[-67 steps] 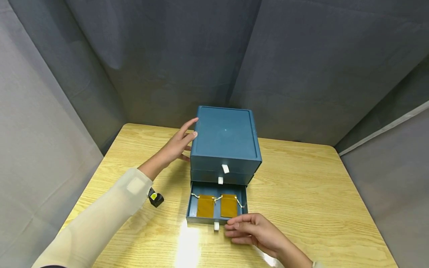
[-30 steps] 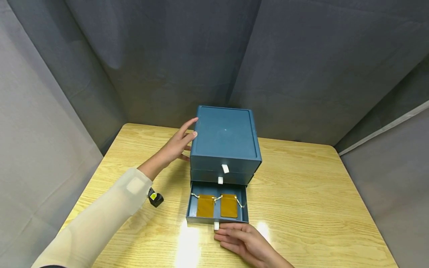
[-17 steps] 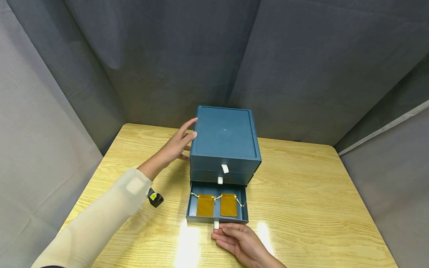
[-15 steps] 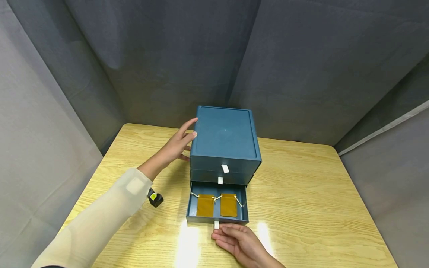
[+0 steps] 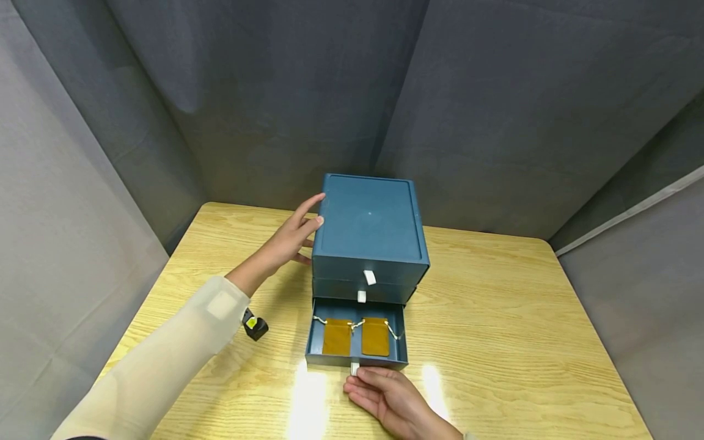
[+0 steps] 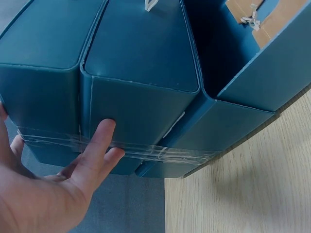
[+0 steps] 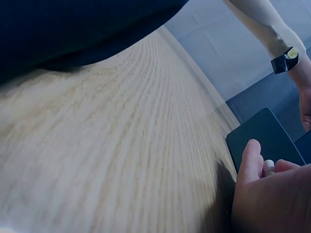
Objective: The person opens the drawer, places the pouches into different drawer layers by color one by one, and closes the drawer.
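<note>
Resting flat, fingers straight, left hand (image 5: 286,241) against left wall of blue drawer box (image 5: 370,229) mid-desk (image 5: 495,318). Pinched white pull tab (image 5: 354,368) with right hand (image 5: 385,397) at front edge of pulled-out bottom drawer (image 5: 356,359), two brown pouches (image 5: 354,337) inside. Bare desk room on right side.

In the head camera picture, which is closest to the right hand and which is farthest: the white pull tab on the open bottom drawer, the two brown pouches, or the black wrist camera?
From the right hand:
1. White pull tab on the open bottom drawer's front, at the fingertips.
2. Brown pouches, side by side inside that drawer, just behind the tab.
3. Black wrist camera, off to the left under the other arm's sleeve.
</note>
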